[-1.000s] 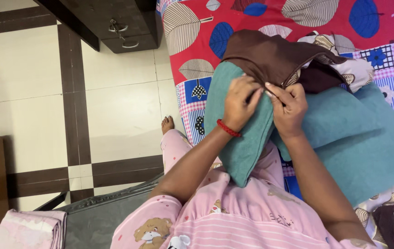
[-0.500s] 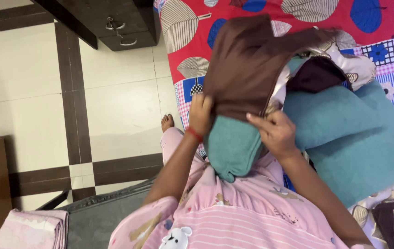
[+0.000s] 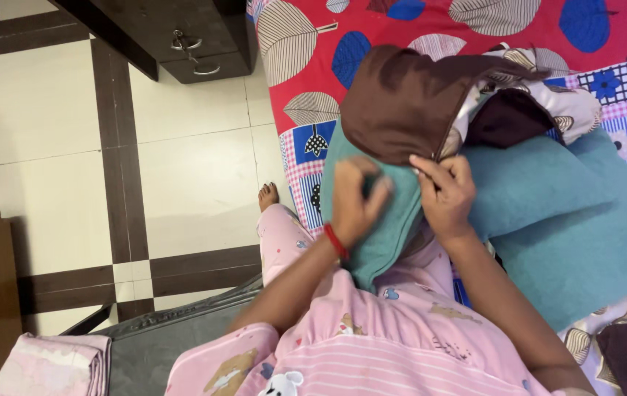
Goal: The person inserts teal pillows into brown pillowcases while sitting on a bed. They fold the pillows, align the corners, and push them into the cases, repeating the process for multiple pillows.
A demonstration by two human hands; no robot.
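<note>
- Cream floor tiles lie beside a red patterned bedsheet.
- A teal pillow rests on the bed edge.
- Its end is clutched by the left hand.
- The brown cover edge is pinched by the right hand.

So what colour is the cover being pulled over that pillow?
Brown, the cover; the pillow under it is teal. Seen in the head view.

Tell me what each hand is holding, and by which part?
The right hand pinches the brown cover at its open edge. The left hand grips the teal pillow at its end near the cover.
</note>
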